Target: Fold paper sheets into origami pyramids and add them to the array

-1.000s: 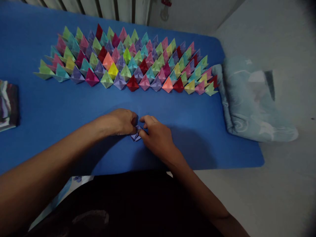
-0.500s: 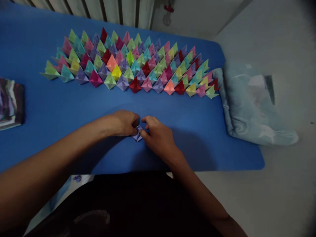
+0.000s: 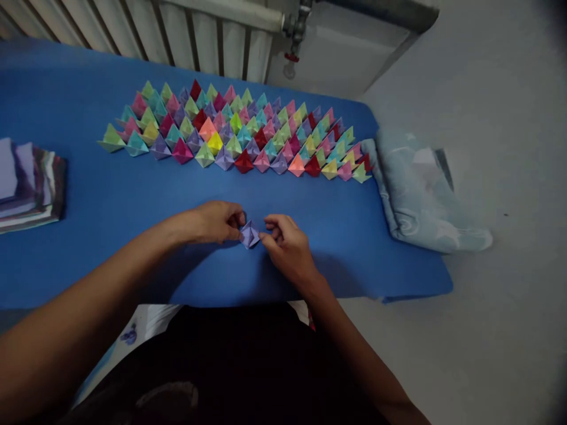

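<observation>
A small purple origami boat (image 3: pixel 249 235) of folded paper is at the front middle of the blue table, its peak showing in the centre. My left hand (image 3: pixel 221 222) pinches its left tip between thumb and curled fingers. From the other side, my right hand (image 3: pixel 286 241) has its thumb and fingers at the right tip of the boat. Beyond my hands, rows of folded paper boats (image 3: pixel 243 160) in green, pink, red, purple, blue and yellow stand packed close together.
A stack of paper and patterned cloth (image 3: pixel 33 186) lies at the left of the blue table (image 3: pixel 133 200). A folded light-blue blanket (image 3: pixel 420 195) rests at the right end. Behind the table are a white radiator (image 3: pixel 208 44) and a pipe valve (image 3: pixel 292 56).
The purple boat looks more spread open, and my hands have moved slightly apart at its two tips. My view has shifted, so more of the radiator and the left stack shows.
</observation>
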A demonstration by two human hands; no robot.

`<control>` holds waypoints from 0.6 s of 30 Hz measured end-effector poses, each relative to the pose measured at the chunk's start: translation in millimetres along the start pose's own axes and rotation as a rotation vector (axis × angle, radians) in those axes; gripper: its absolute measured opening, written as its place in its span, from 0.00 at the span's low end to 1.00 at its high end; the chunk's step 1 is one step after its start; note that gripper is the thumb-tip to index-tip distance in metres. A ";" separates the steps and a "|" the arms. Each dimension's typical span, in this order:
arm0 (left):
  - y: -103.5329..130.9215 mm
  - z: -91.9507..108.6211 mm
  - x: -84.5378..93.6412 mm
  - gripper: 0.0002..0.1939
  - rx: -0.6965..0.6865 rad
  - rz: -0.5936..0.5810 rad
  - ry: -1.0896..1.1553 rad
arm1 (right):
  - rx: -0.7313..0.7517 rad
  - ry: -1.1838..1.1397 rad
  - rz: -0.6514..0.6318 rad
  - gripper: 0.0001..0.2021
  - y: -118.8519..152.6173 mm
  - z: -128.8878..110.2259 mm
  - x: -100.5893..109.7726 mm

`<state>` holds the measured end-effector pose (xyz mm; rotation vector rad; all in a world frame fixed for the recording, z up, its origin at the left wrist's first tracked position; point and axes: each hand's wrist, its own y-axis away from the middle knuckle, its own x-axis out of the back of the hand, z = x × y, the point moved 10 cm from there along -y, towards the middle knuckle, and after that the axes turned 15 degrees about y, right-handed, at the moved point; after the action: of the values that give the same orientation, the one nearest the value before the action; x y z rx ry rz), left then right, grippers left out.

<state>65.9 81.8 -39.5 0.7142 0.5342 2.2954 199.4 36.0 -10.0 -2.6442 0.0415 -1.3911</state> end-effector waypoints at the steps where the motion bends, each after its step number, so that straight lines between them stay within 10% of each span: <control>1: 3.7 -3.1 2.6 0.10 -0.014 0.036 0.041 | -0.009 -0.024 0.027 0.10 5.9 1.5 3.6; 18: 3.2 -3.6 8.1 0.07 -0.144 0.122 0.198 | 0.099 0.150 0.029 0.13 26.5 -19.4 2.8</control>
<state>57.1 84.6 -37.8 0.4642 0.4187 2.5056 186.2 7.2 -0.8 -2.4462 0.0275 -1.5372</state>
